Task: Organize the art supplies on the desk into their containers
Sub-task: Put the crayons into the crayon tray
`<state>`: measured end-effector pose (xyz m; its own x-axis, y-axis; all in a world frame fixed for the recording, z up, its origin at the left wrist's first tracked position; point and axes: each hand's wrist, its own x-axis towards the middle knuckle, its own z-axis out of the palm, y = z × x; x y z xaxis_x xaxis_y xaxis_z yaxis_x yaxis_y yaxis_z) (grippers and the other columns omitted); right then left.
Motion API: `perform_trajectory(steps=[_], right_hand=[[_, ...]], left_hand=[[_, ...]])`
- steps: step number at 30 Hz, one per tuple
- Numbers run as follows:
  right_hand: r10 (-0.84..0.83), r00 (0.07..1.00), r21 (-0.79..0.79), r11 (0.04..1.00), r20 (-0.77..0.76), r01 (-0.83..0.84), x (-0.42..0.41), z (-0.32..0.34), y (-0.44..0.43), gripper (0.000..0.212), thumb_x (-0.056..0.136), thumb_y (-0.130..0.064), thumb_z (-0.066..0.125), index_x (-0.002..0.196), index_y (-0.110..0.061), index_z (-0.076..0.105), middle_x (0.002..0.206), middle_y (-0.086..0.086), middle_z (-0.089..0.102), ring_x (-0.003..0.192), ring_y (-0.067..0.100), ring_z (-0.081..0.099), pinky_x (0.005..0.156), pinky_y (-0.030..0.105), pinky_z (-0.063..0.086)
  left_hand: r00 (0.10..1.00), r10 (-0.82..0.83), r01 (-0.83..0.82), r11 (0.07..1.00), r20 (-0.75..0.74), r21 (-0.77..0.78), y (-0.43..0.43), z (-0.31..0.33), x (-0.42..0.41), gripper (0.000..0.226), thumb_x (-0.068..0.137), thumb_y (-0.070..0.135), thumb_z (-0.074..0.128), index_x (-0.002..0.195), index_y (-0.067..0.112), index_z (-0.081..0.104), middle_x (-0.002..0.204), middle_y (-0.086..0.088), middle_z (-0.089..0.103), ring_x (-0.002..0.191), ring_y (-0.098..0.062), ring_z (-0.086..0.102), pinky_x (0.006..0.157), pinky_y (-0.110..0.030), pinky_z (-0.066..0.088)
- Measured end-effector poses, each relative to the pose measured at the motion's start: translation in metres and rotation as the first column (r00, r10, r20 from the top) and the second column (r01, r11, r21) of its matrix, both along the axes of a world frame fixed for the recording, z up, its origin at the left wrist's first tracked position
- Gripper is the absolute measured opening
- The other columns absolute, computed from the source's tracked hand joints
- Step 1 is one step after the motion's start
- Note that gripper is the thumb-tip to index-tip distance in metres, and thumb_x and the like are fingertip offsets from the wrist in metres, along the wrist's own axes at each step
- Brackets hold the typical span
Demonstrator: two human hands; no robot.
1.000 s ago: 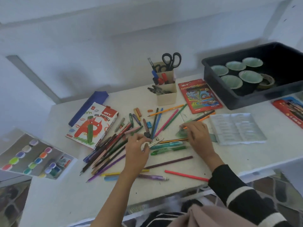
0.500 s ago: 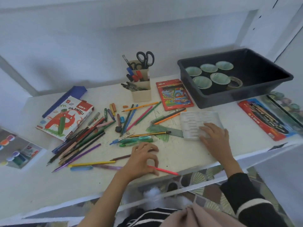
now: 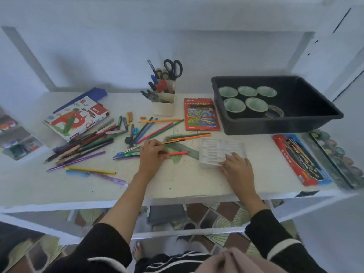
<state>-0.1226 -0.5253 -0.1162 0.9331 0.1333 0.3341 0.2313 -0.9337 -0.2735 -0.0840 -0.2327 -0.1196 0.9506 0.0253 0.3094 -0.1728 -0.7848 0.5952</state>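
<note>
My left hand (image 3: 152, 154) pinches a red coloured pencil (image 3: 177, 153) just above the white desk (image 3: 189, 184), over a green ruler (image 3: 185, 149). Over on the right, my right hand (image 3: 235, 166) rests with spread fingers on the near edge of a white plastic tray insert (image 3: 221, 149). Several loose coloured pencils (image 3: 84, 146) and pens lie scattered to the left. A red colour pencil box (image 3: 201, 115) lies behind the tray insert. A beige holder (image 3: 164, 103) with pens and black scissors (image 3: 173, 68) stands at the back.
An oil pastels box (image 3: 76, 117) lies at the back left. A black bin (image 3: 275, 103) holding several green cups and a tape roll sits at the back right. A red-blue flat pack (image 3: 301, 160) and a paint set (image 3: 338, 156) lie at the right edge.
My left hand picked the red pencil up from the desk's front edge and carried it up toward the ruler. My right hand stayed on the tray insert. The camera tilted down.
</note>
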Motion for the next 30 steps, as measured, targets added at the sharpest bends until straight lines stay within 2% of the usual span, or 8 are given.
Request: perform_trajectory(steps=[4,7,10,12,15,19,24,30], right_hand=[[0.029,0.989,0.082,0.996,0.147,-0.041,-0.007,0.013,0.006,0.014,0.077,-0.017,0.075,0.091,-0.012,0.074,0.115,0.01,0.067,0.114,0.033,0.059,0.093,0.045,0.045],[0.106,0.955,0.099,0.985,0.278,-0.139,-0.008,0.027,0.027,0.012,0.075,-0.02,0.077,0.085,-0.015,0.075,0.121,0.01,0.064,0.114,0.033,0.057,0.091,0.044,0.044],[0.222,0.912,0.078,0.961,0.344,-0.264,-0.005,0.037,0.062,0.011,0.077,-0.028,0.072,0.083,-0.019,0.074,0.121,0.005,0.064,0.112,0.028,0.053,0.088,0.044,0.042],[0.304,0.881,0.048,0.938,0.363,-0.343,-0.001,0.041,0.085,0.01,0.075,-0.026,0.075,0.082,-0.021,0.073,0.12,0.004,0.064,0.112,0.027,0.051,0.086,0.046,0.042],[0.451,0.805,-0.026,0.877,0.386,-0.479,-0.003,0.046,0.131,0.01,0.072,-0.026,0.079,0.079,-0.023,0.072,0.117,0.003,0.065,0.111,0.026,0.049,0.085,0.047,0.04],[0.606,0.732,-0.035,0.777,0.312,-0.628,-0.014,0.045,0.194,0.015,0.072,-0.04,0.071,0.08,-0.028,0.071,0.118,-0.002,0.064,0.113,0.022,0.047,0.089,0.049,0.032],[0.694,0.709,0.067,0.707,0.125,-0.704,-0.03,0.046,0.255,0.034,0.088,-0.049,0.039,0.114,-0.038,0.057,0.132,-0.006,0.055,0.125,0.017,0.038,0.094,0.06,0.036],[0.816,0.55,0.077,0.568,-0.177,-0.819,-0.043,0.037,0.31,0.064,0.087,-0.057,0.009,0.137,-0.036,0.042,0.151,-0.013,0.03,0.142,0.01,0.017,0.11,0.059,0.011]], left_hand=[[0.997,0.076,-0.075,0.997,0.031,-0.032,-0.007,0.001,-0.005,0.019,0.065,0.016,0.083,0.081,0.015,0.073,0.09,-0.001,0.06,0.09,-0.023,0.05,0.078,-0.04,0.04],[0.994,0.104,-0.101,0.931,-0.01,-0.351,-0.017,0.023,-0.025,0.008,0.082,0.019,0.072,0.09,0.016,0.071,0.091,-0.002,0.062,0.085,-0.016,0.056,0.077,-0.029,0.043],[0.973,-0.005,-0.177,0.633,-0.232,-0.753,-0.022,0.056,-0.057,0.023,0.099,0.033,0.046,0.105,0.023,0.065,0.096,-0.003,0.068,0.084,-0.017,0.066,0.077,-0.037,0.052],[0.949,-0.085,-0.235,0.45,-0.303,-0.862,-0.021,0.07,-0.072,0.024,0.098,0.04,0.044,0.111,0.029,0.061,0.096,0.002,0.069,0.079,-0.015,0.068,0.07,-0.036,0.054],[0.95,-0.005,-0.296,0.307,-0.312,-0.905,0.0,0.075,-0.096,0.028,0.094,0.027,0.057,0.122,0.029,0.053,0.099,0.001,0.069,0.082,-0.019,0.069,0.067,-0.034,0.055],[0.932,0.191,-0.351,0.253,-0.31,-0.901,0.044,0.071,-0.125,0.047,0.091,0.002,0.057,0.133,0.022,0.047,0.111,-0.008,0.067,0.088,-0.022,0.069,0.07,-0.033,0.056],[0.874,0.366,-0.388,0.125,-0.321,-0.913,0.119,0.071,-0.169,0.042,0.092,-0.005,0.049,0.13,0.013,0.052,0.102,-0.006,0.067,0.08,-0.02,0.067,0.076,-0.039,0.056],[0.791,0.441,-0.487,0.034,-0.425,-0.873,0.213,0.064,-0.216,0.038,0.093,-0.009,0.037,0.124,0.005,0.053,0.101,-0.006,0.065,0.085,-0.019,0.062,0.062,-0.024,0.056]])
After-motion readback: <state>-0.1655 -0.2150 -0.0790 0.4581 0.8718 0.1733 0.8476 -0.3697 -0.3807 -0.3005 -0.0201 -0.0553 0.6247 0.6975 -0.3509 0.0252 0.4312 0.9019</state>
